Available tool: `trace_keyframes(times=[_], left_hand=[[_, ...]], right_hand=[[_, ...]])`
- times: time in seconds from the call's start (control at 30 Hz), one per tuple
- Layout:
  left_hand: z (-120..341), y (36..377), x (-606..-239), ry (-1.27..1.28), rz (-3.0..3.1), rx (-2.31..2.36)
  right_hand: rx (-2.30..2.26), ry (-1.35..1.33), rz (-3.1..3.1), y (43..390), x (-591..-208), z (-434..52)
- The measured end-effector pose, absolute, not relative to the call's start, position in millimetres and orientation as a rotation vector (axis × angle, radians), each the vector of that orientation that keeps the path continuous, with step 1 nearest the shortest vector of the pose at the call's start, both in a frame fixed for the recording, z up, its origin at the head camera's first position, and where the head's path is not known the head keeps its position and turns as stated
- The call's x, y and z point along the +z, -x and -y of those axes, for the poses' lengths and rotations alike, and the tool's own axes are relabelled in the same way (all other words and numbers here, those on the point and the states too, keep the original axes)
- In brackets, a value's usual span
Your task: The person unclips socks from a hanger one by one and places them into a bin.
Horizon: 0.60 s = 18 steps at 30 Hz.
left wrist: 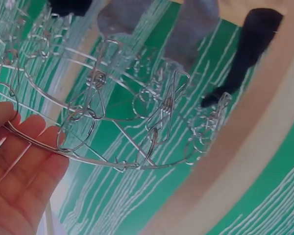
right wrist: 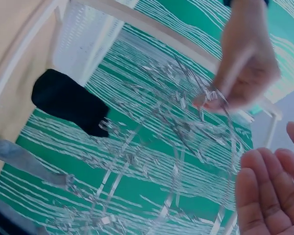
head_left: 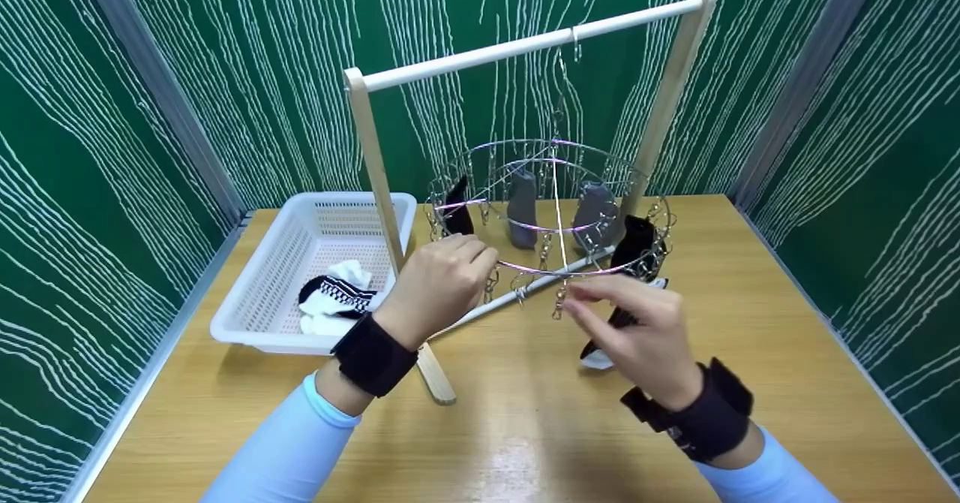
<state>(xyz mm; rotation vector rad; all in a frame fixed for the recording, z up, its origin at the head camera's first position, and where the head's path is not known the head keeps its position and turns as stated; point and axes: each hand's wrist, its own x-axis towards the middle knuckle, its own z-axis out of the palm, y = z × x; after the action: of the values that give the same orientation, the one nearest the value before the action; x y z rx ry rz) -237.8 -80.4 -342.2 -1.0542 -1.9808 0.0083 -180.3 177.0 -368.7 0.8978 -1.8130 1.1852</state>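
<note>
Two hands are up at the round wire sock hanger (head_left: 551, 210), which hangs by its hook from the pale wooden rail (head_left: 525, 41) above them. Your left hand (head_left: 439, 285) has its fingers (left wrist: 36, 147) curled round the thin metal outer ring on its near left side; the left wrist view shows the wire lying across them. Your right hand (head_left: 637, 330) sits just to the right of it, fingertips brought together at a small metal clip (head_left: 559, 302) dangling from the ring's near edge; whether it actually pinches the clip you cannot tell from these views, and in the right wrist view its fingers look loosely spread.

Four socks hang from the clips beyond your hands: two grey ones (head_left: 523, 209) side by side at the far middle, and two black ones, one (head_left: 459, 206) past your left hand and one (head_left: 634, 244) just beyond your right hand. The hanger is two concentric rings of bright wire with many looped wire clips on short chains.

One white plastic basket (head_left: 247, 300), rectangular with perforated walls, stands to the left of your left hand on the light wooden surface (head_left: 750, 323). Inside it lies a small heap of white socks with black patterned bands (head_left: 334, 300). The rail's two slanted wooden posts rise either side of the hanger, and a foot of the frame lies just below your left wrist.
</note>
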Motion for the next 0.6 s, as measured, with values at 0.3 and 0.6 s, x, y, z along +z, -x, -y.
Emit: trace_keyframes(times=[0.3, 0.6], left_hand=[[89, 243, -341, 1.023, 2.082, 0.0], [97, 246, -338, 0.979, 2.164, 0.012]], right_hand=[[1.088, -0.804, 1.878, 190, -349, -211], [1.016, -0.746, 2.068, 205, -350, -242]])
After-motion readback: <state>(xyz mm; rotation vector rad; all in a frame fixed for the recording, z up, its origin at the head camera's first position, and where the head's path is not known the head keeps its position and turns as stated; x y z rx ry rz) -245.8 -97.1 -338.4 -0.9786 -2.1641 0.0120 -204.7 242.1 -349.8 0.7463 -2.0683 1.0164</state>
